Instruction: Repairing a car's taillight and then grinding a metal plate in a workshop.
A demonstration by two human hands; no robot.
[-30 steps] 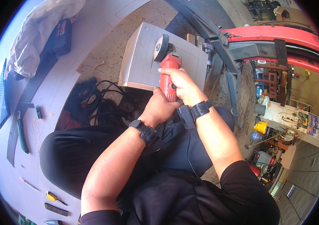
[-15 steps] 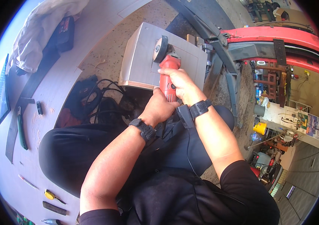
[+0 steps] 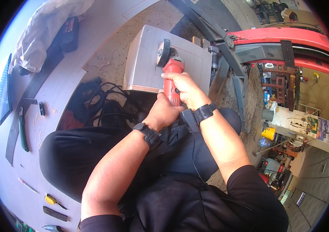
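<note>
Both my hands grip a red angle grinder over a grey-faced wooden panel stack. My right hand wraps the front of its body, thumb across the top. Behind it, my left hand is closed round the rear end. The grinder's round disc stands tilted on edge above the panel's top face, at or near the surface; whether it touches I cannot tell. Thin lines are drawn on that face, and layered wood shows along its near edge.
On the pale board at left lie a white cloth, a green-handled saw, a yellow tape measure and a pen. Black cables run on the floor by my legs. A grey metal frame and red beam stand at right.
The grinder and both hands have shifted very slightly left, and the disc sits a touch lower. My grip looks the same.
</note>
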